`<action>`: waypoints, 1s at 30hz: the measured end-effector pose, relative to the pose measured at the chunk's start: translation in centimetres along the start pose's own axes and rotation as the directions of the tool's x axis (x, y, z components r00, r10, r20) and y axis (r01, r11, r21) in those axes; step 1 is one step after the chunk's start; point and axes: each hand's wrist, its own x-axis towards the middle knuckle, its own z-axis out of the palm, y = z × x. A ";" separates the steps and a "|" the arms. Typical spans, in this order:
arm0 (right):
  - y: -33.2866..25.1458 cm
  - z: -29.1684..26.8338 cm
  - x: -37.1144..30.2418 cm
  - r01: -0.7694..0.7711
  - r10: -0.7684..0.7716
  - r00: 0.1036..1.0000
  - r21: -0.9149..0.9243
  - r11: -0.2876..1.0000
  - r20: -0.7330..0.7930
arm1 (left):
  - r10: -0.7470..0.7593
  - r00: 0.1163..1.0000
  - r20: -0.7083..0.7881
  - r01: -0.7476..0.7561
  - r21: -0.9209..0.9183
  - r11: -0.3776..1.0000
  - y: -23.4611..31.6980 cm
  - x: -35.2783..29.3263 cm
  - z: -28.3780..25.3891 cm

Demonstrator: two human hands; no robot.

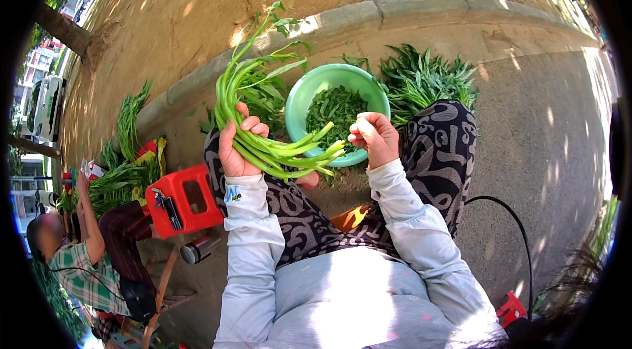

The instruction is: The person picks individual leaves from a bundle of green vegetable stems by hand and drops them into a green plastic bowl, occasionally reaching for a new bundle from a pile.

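My left hand (238, 146) is wrapped round a bunch of water spinach (230, 95). Its pale green cut stems point toward my right hand, and the leafy tops curve up and away. Just past the stem ends, my right hand (376, 139) is closed in a pinch over the rim of a green plastic basin (297, 112). What the fingertips hold, if anything, cannot be made out. Torn green leaves (337, 108) lie in the basin, between my knees. Behind the bunch sits a smaller leafy heap (266, 100), partly hidden by the stems.
Right of the basin lies a large pile of greens (428, 79). A red plastic stool (191, 199) holding a phone (173, 214) stands at my left, beside a metal flask (201, 248). Farther left, another person (89, 267) handles greens. A stone curb (421, 12) runs beyond.
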 end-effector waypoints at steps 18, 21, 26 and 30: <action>0.6 1.0 -1.0 -0.120 0.134 0.980 -0.101 0.988 0.148 | -0.168 0.986 0.013 0.164 0.148 0.975 12.9 10.5 5.0; 0.4 1.3 -1.5 -0.122 0.138 0.978 -0.103 0.987 0.160 | -0.162 0.986 -0.036 0.165 0.222 0.961 17.7 11.5 6.8; 0.4 1.4 -2.0 -0.159 0.185 0.968 -0.157 0.975 0.167 | 0.099 0.978 -0.186 0.025 0.570 0.822 21.2 9.7 6.5; 0.4 1.2 -2.2 -0.153 0.181 0.966 -0.153 0.976 0.184 | 0.052 0.933 -0.356 0.246 0.737 0.629 22.6 7.0 1.8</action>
